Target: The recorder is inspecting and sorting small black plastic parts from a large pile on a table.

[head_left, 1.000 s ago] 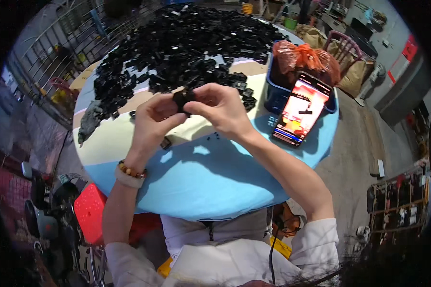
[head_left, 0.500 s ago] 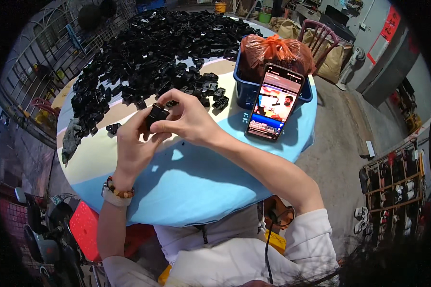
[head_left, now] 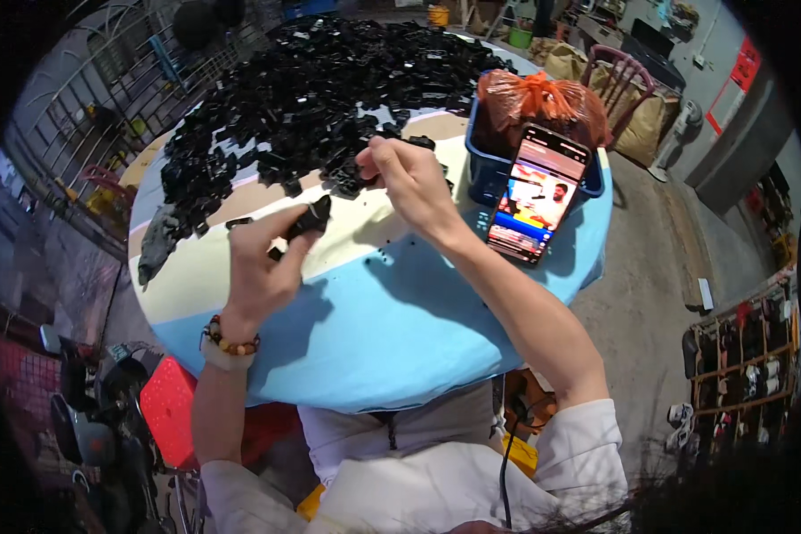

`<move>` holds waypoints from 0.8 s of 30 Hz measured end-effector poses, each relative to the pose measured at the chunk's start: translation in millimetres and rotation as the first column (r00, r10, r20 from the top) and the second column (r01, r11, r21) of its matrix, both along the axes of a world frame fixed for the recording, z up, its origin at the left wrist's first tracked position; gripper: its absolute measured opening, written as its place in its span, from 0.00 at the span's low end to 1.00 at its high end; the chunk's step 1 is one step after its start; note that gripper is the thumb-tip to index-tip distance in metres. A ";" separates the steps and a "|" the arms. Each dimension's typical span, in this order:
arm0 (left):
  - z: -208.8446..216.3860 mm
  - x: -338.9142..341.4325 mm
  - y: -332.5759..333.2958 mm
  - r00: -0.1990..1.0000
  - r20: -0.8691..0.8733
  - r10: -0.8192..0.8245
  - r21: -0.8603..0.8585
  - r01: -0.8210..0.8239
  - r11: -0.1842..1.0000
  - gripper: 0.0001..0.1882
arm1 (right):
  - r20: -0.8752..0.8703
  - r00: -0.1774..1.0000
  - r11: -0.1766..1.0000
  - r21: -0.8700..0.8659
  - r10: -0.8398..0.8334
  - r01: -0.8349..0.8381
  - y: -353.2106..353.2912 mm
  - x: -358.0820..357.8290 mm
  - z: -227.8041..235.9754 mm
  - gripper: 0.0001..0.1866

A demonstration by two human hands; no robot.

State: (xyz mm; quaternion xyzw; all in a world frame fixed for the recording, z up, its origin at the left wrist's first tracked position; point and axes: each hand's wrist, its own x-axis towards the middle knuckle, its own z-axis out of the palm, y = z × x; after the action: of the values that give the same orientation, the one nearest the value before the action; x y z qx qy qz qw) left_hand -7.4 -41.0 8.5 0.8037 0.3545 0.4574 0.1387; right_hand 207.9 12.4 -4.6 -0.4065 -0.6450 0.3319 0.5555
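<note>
My left hand (head_left: pixel 262 258) is closed around a small black plastic part (head_left: pixel 315 216), which sticks out past the thumb and fingertips above the cream band of the cloth. Apart from it, my right hand (head_left: pixel 411 185) is raised at the near edge of a heap of black plastic parts (head_left: pixel 329 80). Its fingers are curled and pressed together; whatever they may pinch is hidden. Several tiny dark bits (head_left: pixel 383 254) lie on the cloth between the hands. A grey glove-like lump (head_left: pixel 158 245) rests at the table's left edge.
A lit phone (head_left: pixel 539 196) leans against a blue basket (head_left: pixel 487 169) holding an orange plastic bag (head_left: pixel 543 107), right of my hands. Striped cloth covers the round table (head_left: pixel 400 329). A red stool (head_left: pixel 167 414) stands at the lower left, a shoe rack (head_left: pixel 743 383) at the right.
My hands have parted: the right moved up and right toward the heap, while the left keeps the black part. More tiny dark bits show on the cloth. The whole view has shifted slightly.
</note>
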 end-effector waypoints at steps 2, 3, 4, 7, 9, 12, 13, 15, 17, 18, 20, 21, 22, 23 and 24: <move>8.2 8.0 -26.4 0.979 -0.158 -0.130 0.150 0.154 0.977 0.16 | 0.212 0.970 0.992 0.060 -0.120 0.109 0.0 5.0 -1.1 0.17; 10.6 16.9 -49.3 0.914 -0.340 -0.220 0.127 0.277 0.952 0.16 | 0.267 0.950 0.983 0.130 -0.159 0.128 3.8 12.4 -7.3 0.12; 9.9 29.5 -72.9 0.647 -0.699 -0.303 -0.194 0.236 0.952 0.15 | 0.368 0.907 0.968 0.210 -0.206 0.134 4.7 17.2 -9.9 0.11; -52.7 43.5 -140.1 0.762 -0.482 -0.433 0.230 0.587 0.777 0.17 | 0.510 0.833 0.947 0.318 -0.215 0.049 0.5 11.8 -5.2 0.11; -85.1 50.5 -159.1 0.719 -0.504 -0.478 0.169 0.624 0.763 0.19 | 0.567 0.803 0.942 0.335 -0.185 -0.020 4.3 6.0 -10.8 0.14; -156.9 55.2 -185.0 0.644 -0.401 -0.651 -0.213 0.626 0.750 0.21 | 0.683 0.658 0.837 0.528 -0.318 -0.143 12.1 -7.3 -21.0 0.20; -176.1 59.1 -176.8 0.641 -0.399 -0.656 -0.211 0.632 0.746 0.21 | 0.685 0.653 0.838 0.528 -0.323 -0.139 12.2 -9.2 -25.2 0.20; -196.1 65.3 -163.6 0.221 -0.973 0.066 0.228 0.885 0.406 0.22 | 0.792 0.521 0.885 0.446 -0.318 -0.137 17.0 -11.2 -35.9 0.19; -183.1 63.8 -168.8 0.204 -0.905 -0.373 -0.088 0.768 0.634 0.22 | 0.790 0.527 0.878 0.453 -0.315 -0.155 18.6 -9.2 -35.4 0.17; -170.5 61.6 -174.7 0.290 -0.635 -0.716 -0.458 0.606 0.651 0.22 | 0.802 0.517 0.880 0.441 -0.300 -0.174 18.4 -6.2 -32.6 0.16; -115.1 54.5 -176.6 0.523 -0.298 -0.798 -0.505 0.623 0.597 0.17 | 0.810 0.516 0.881 0.430 -0.279 -0.198 18.3 -8.1 -27.9 0.15; -82.5 47.8 -172.7 0.527 -0.302 -0.794 -0.509 0.615 0.602 0.17 | 0.825 0.510 0.903 0.385 -0.244 -0.190 16.2 -11.0 -23.9 0.14; -55.9 40.6 -166.4 0.555 -0.224 -0.801 -0.488 0.648 0.585 0.14 | 0.840 0.499 0.926 0.336 -0.211 -0.174 14.3 -10.4 -22.9 0.13; -30.7 32.1 -158.3 0.580 -0.151 -0.800 -0.464 0.673 0.576 0.11 | 0.837 0.505 0.924 0.339 -0.210 -0.176 11.9 -12.8 -19.3 0.13; -11.2 24.6 -140.9 0.705 -0.278 -0.652 -0.320 0.572 0.755 0.10 | 0.808 0.552 0.933 0.333 -0.207 -0.139 10.0 -7.5 -19.3 0.15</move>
State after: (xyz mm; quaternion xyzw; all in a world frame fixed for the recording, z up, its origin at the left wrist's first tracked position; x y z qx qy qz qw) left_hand 17.2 -181.9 -2.6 0.9277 0.1319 0.1833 0.2972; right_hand 200.4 22.4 -23.9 -0.4186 -0.8711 -0.0352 0.2542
